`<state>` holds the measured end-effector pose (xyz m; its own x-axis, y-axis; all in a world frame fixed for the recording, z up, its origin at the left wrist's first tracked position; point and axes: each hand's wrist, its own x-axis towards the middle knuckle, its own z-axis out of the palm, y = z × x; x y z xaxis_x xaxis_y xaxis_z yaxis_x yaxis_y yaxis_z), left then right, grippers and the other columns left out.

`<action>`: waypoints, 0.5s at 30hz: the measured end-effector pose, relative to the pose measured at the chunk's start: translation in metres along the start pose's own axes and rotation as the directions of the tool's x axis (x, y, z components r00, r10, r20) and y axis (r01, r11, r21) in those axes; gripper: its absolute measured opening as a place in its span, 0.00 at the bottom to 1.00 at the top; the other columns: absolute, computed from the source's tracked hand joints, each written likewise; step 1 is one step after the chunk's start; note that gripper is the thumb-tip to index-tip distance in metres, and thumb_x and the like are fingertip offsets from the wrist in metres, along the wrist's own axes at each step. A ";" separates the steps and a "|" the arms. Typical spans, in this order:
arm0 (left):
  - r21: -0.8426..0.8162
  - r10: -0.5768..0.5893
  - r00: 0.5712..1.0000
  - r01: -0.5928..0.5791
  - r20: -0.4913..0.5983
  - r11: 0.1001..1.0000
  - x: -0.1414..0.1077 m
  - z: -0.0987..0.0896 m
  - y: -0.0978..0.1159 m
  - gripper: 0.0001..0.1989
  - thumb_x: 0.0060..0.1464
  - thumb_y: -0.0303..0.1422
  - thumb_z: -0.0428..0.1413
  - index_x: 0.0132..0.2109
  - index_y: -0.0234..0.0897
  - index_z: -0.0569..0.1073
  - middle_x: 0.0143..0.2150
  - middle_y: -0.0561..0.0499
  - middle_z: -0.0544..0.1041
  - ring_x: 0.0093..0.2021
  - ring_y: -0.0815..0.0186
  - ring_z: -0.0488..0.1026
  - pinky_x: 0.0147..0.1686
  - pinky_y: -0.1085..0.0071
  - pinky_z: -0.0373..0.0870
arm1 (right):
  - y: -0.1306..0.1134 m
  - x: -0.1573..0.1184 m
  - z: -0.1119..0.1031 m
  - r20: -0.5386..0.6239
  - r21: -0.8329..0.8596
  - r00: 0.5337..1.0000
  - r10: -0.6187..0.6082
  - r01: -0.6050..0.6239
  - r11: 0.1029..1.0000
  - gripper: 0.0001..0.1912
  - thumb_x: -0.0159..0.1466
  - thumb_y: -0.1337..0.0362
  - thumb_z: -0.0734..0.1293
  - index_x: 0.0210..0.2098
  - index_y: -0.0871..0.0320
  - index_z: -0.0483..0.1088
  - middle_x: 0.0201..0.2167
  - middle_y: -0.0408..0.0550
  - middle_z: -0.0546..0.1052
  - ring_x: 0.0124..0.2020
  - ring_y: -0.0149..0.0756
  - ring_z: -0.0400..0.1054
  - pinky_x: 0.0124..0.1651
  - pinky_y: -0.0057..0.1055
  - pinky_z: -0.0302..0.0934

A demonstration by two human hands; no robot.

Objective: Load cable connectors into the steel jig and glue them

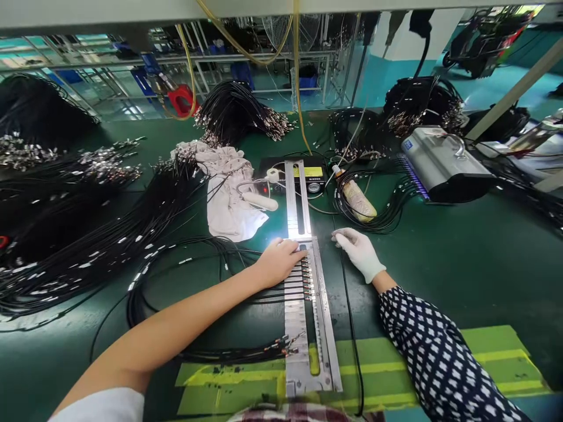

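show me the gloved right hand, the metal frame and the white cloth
gloved right hand (361, 253): head view, back of the glove
metal frame (324, 316): head view, its right-hand bar
white cloth (232, 207): head view, its middle

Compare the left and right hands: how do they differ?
The left hand is bare; the right hand wears a white glove. The left hand is partly over the metal jig; the right hand is beside it, apart. Both have bent fingers.
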<state>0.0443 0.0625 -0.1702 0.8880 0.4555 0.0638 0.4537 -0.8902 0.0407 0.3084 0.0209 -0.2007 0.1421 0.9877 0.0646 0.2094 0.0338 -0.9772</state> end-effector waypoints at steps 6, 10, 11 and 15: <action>-0.080 -0.190 0.982 0.189 -0.004 0.979 0.007 -0.009 0.013 0.16 0.66 0.27 0.46 0.54 0.39 0.75 0.43 0.45 0.72 0.44 0.58 0.69 0.41 0.63 0.63 | -0.001 0.002 0.000 -0.006 0.008 1.000 -0.021 0.021 1.000 0.21 0.59 0.46 0.69 0.37 0.58 0.75 0.33 0.51 0.79 0.33 0.38 0.72 0.40 0.37 0.69; -0.048 -0.234 0.972 0.234 0.011 0.971 -0.008 -0.034 0.033 0.14 0.66 0.27 0.46 0.52 0.31 0.73 0.46 0.40 0.72 0.47 0.53 0.67 0.42 0.59 0.62 | -0.004 0.000 -0.001 0.009 0.012 1.000 -0.022 0.022 1.000 0.19 0.59 0.48 0.69 0.38 0.59 0.75 0.34 0.50 0.79 0.32 0.37 0.71 0.41 0.37 0.68; -0.076 -0.220 0.975 0.221 0.025 0.972 -0.021 -0.043 0.039 0.13 0.66 0.28 0.46 0.51 0.31 0.72 0.46 0.41 0.73 0.47 0.53 0.67 0.43 0.60 0.62 | -0.004 0.000 -0.001 0.012 0.010 1.000 -0.021 0.021 1.000 0.19 0.60 0.49 0.70 0.38 0.59 0.75 0.34 0.50 0.79 0.32 0.36 0.71 0.41 0.36 0.68; -0.390 -0.001 0.975 0.091 0.223 0.916 -0.105 -0.072 0.073 0.05 0.65 0.31 0.51 0.39 0.37 0.70 0.36 0.51 0.72 0.38 0.64 0.68 0.40 0.68 0.63 | 0.000 0.001 -0.001 0.018 -0.035 1.000 -0.023 0.023 0.999 0.18 0.60 0.50 0.69 0.39 0.59 0.75 0.35 0.51 0.79 0.33 0.37 0.71 0.42 0.37 0.68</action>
<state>-0.0208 -0.0497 -0.1017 0.8817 0.4437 -0.1605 0.4669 -0.7715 0.4322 0.3095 0.0222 -0.2008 0.1201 0.9893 0.0832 0.2461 0.0515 -0.9679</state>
